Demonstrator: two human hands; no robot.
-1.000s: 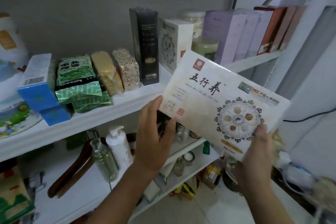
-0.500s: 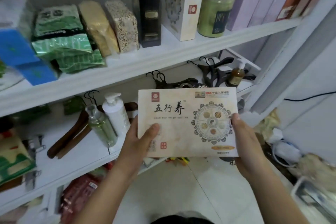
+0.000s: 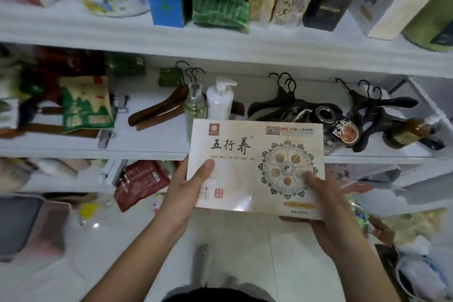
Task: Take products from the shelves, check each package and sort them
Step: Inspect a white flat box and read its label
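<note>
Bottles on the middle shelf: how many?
3. A clear greenish spray bottle and a white plastic pump bottle stand side by side above the held cream carton; a brown bottle is at the right end of the middle shelf. More may hide behind the carton.

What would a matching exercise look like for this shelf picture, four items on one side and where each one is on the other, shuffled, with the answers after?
Things:
1. cream box
2. white pump bottle
3. blue box
4. red packet

Places:
A. on the top shelf
B. below the middle shelf
C. held by the left hand and the right hand
D. standing on the middle shelf

Pairs: 1-C, 2-D, 3-A, 4-B
</note>
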